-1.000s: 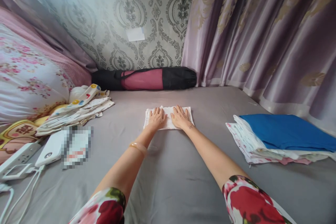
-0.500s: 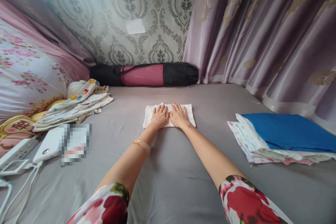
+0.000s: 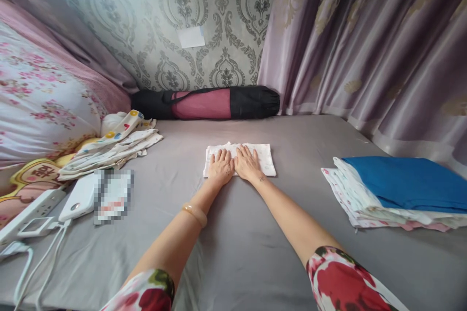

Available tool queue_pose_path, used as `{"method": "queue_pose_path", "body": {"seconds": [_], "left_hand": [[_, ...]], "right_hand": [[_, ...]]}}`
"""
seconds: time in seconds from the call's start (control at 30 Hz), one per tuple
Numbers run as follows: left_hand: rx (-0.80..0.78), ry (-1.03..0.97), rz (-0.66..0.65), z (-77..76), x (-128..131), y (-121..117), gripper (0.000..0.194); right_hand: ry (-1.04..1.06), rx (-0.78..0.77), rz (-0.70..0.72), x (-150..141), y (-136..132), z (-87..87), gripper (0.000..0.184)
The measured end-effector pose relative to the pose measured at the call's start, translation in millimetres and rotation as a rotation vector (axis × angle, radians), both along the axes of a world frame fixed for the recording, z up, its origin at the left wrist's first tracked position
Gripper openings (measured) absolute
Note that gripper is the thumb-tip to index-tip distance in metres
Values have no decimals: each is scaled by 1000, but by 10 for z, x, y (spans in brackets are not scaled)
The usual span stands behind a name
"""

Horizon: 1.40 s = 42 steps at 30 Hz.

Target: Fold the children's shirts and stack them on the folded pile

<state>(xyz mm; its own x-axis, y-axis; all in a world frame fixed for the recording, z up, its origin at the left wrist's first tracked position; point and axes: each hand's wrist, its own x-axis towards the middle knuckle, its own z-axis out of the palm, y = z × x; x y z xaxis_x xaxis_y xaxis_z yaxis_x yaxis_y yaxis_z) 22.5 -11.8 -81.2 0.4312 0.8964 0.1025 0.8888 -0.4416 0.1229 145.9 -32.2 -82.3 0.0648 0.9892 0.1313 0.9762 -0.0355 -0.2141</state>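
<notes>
A small folded white cloth [image 3: 266, 158] with a faint print lies flat on the grey bed sheet [image 3: 233, 233], straight ahead of me. My left hand [image 3: 221, 165] rests palm down on its left half, fingers stretched out. Beside it my right hand [image 3: 248, 161] lies flat near the cloth's middle, its fingers also spread. The thumbs are close together. Neither hand grips anything. The palms hide part of the cloth's near edge.
A stack of folded clothes [image 3: 404, 184] with a blue piece on top lies at the right. Loose patterned clothes [image 3: 109, 150], a white power bank [image 3: 82, 197] and a power strip [image 3: 32, 214] with cables are at the left. A black-and-pink bag [image 3: 204, 103] lies along the wall.
The view has turned slightly left, so everything sits a little further right. My left hand has slid a bit toward me on the cloth; both hands stay flat.
</notes>
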Motion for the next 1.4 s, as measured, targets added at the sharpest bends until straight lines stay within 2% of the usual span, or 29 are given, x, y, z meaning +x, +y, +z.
{"method": "queue_pose_path", "body": {"seconds": [0.2,0.33,0.57,0.73,0.9,1.17,1.4], "left_hand": [[8,-18,5,9,23,-7,53],[23,-24,-38,39,-57,-15,49],[110,-27,-102,41,-564,9,38],[107,-116,-95,-62,-802,47,37],[159,-211,-83,-106,-803,45,32],[199,-269,-11,-108,-807,27,24],[209,-274,-14,-101,-820,30,21]], "right_hand": [[-21,8,1,9,-2,0,53],[-18,-19,13,20,-10,38,54],[-7,-64,7,-88,77,149,55],[-18,-63,19,-206,113,98,58],[-35,-78,12,-214,104,62,59],[-65,-172,-6,-256,183,133,59],[-36,-128,33,-429,325,130,60]]}}
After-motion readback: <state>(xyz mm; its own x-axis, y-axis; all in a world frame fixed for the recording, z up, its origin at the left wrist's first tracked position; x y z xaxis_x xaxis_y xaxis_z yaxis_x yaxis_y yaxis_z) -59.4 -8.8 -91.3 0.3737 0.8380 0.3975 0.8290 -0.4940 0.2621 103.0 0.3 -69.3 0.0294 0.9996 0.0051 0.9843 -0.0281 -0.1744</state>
